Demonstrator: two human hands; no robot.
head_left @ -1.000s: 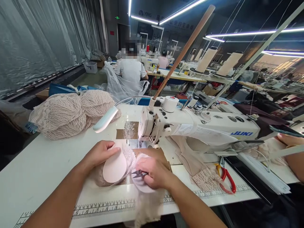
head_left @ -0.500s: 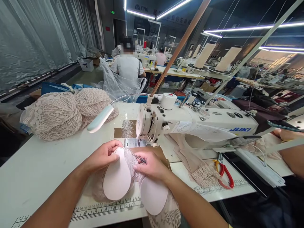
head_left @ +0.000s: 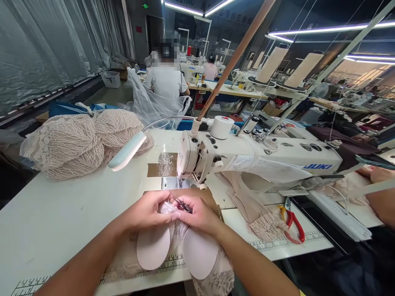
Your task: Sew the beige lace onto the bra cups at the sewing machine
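My left hand (head_left: 151, 211) is closed on the top of a pale lace bra (head_left: 168, 208), thumb pressed toward my other hand. My right hand (head_left: 199, 213) pinches the lace too, its fingers curled around small dark thread snips (head_left: 184, 204) whose tips point up and left. Both hands meet in front of the sewing machine, fingertips almost touching. Below them hang two smooth pale pink cups, the left cup (head_left: 153, 248) over the table and the right cup (head_left: 200, 253) near the table's front edge. Fingers hide the exact spot where the snips meet the lace.
A white JUKI sewing machine (head_left: 247, 152) stands just beyond my hands, a lamp (head_left: 128, 152) at its left. A bundle of lace pieces (head_left: 68, 144) lies at left. Red-handled scissors (head_left: 294, 226) and beige fabric (head_left: 262, 218) are at right. A person (head_left: 166, 86) sits ahead.
My left hand has moved right and closed in against my right hand, gathering the lace between them. The left cup has shifted slightly downward, its upper part now covered by my hand.
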